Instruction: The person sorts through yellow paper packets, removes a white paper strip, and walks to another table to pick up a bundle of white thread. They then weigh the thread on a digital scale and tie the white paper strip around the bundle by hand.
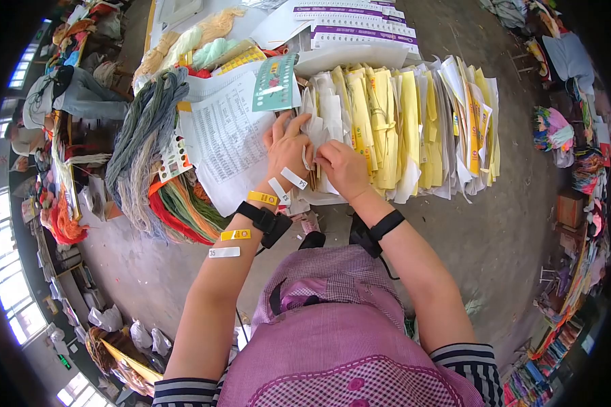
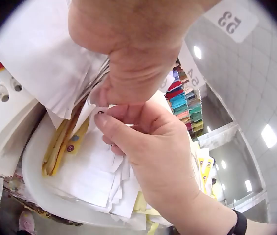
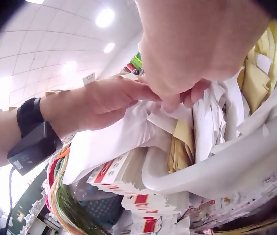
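My left hand (image 1: 290, 154) lies among white papers at the left end of a row of yellow and white envelopes (image 1: 387, 129). Its thumb and fingertips pinch a white paper edge (image 2: 83, 113) in the left wrist view. Against it, the curled fingertips of my right hand (image 1: 344, 169) pinch at the same papers; the exact hold is partly hidden. White and yellow number stickers (image 1: 235, 235) run along my left forearm. The envelopes stand in a white bin (image 3: 180, 183), with folded yellow papers (image 3: 181, 147) just below my fingers in the right wrist view.
Left of the bin, a printed sheet (image 1: 227, 129) and a green card (image 1: 275, 83) lie beside grey yarn hanks (image 1: 139, 129) and red, green and orange threads (image 1: 183, 207). Purple-and-white cards (image 1: 360, 27) lie behind. A person (image 1: 88, 95) is at the far left.
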The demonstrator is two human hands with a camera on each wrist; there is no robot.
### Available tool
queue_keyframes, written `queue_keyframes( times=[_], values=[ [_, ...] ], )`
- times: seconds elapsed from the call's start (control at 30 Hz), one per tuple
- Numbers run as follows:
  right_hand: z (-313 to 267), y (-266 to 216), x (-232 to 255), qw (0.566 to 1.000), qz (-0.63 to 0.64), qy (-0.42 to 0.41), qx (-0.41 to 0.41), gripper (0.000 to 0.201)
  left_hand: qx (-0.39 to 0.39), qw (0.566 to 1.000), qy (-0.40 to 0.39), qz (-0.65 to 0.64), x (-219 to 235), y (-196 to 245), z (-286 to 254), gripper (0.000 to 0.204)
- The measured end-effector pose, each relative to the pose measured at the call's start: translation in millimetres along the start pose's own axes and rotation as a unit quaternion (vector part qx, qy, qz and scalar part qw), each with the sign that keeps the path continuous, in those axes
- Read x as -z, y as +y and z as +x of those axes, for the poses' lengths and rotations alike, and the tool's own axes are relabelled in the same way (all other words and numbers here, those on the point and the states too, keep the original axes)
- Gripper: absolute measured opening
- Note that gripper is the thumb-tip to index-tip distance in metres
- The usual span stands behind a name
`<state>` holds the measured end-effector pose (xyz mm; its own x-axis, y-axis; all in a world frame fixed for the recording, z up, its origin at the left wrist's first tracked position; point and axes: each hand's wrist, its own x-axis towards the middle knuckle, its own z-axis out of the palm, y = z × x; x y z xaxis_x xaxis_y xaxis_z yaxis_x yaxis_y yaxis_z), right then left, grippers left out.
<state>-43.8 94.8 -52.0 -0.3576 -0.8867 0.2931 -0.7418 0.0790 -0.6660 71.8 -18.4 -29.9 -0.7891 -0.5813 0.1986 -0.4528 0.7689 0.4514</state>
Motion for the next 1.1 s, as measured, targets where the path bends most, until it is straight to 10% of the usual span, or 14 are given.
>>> queue_keyframes(
  times=[0.27, 0.43, 0.57, 0.8, 1.0, 1.1],
  values=[
    [-9.9, 8.5, 13.9, 0.993, 0.105, -0.041, -0.032, 0.007, -0.006, 0.998, -0.006, 0.058, 4.3, -2.0, -3.4, 0.007],
    [-17.6, 7.1, 18.7, 0.956, 0.211, 0.006, -0.206, 0.007, -0.031, 0.994, -0.041, 0.100, 10.2, -7.5, -5.1, 0.008],
    [-29.5, -4.9, 36.8, 0.918, 0.315, 0.005, -0.243, 0.012, -0.030, 0.996, 0.036, -0.081, 56.8, -14.9, -22.4, 0.013],
    [-77.2, -37.2, 80.8, 0.900, 0.299, -0.020, -0.318, 0.028, 0.195, 0.933, 0.294, 0.070, 118.7, -75.6, -79.6, 0.053],
    [-65.9, -24.8, 77.0, 0.888, 0.349, -0.091, -0.287, 0.020, 0.409, 0.889, 0.187, -0.086, 95.5, -89.9, -77.7, 0.060],
    [-48.0, -31.4, 73.1, 0.897, 0.333, -0.119, -0.266, 0.016, 0.324, 0.898, 0.232, -0.184, 88.1, -95.9, -79.6, 0.037]
  ],
)
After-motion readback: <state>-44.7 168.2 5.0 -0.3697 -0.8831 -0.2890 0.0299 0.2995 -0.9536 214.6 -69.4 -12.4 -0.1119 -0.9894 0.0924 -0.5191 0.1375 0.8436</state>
